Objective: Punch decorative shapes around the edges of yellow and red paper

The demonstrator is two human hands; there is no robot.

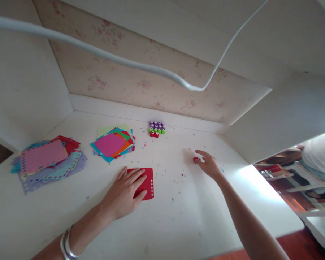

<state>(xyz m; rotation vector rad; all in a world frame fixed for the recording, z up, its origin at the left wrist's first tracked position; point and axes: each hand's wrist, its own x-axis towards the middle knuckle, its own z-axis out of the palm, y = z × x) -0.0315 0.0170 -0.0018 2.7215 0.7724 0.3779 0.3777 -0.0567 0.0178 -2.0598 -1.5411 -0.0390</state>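
My left hand (124, 196), with a silver bangle at the wrist, lies with fingers spread flat on a red sheet of paper (148, 177). A row of small punched shapes runs down the right edge of that sheet. Off to the right, my right hand (209, 165) has its thumb and fingers around a small red craft punch (196, 159), close to the tabletop. Part of the punch is hidden by the thumb. Several matching punches (156, 127) in purple, green and red stand in rows near the back wall.
A stack of coloured paper (111, 144) lies at the back left. Farther left is a pile of sheets with punched edges (43, 157). Tiny paper bits (182, 176) are scattered over the white table (165, 227). A white cable (124, 62) hangs across the top.
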